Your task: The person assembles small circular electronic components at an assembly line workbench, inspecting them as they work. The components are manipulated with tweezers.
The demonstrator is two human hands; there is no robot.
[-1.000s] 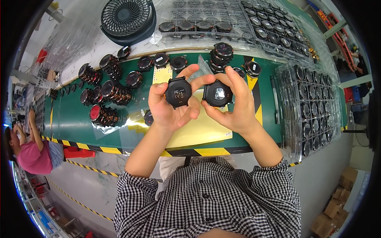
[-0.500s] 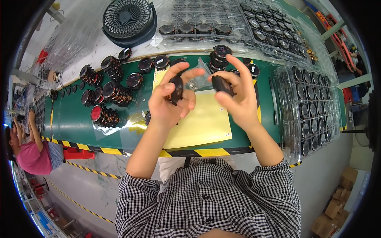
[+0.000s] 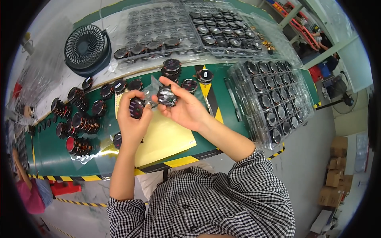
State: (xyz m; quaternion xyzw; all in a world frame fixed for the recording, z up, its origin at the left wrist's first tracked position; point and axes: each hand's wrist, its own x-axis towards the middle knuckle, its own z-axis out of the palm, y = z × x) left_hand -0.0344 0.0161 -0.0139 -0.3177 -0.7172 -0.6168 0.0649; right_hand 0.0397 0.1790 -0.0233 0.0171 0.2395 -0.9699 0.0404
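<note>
My left hand is closed around a round black watch body, its dark face toward me. Just to the right, my right hand is turned palm up, with another round watch body gripped in its fingers, its face shiny. The two hands are close together above a yellow paper sheet. A clear plastic bag lies behind them. Beyond my fingers stands a stack of watch bodies, and single ones lie right of it.
Several stacks of watch bodies stand on the green mat at left. A black fan is behind. Clear trays of watch bodies lie at the back, with more stacked trays at right. A pen lies beside them.
My view has swung to the right. The hands have come closer together, and the right one has rolled palm up, showing the shiny face of its watch body. Both still hold their pieces.
</note>
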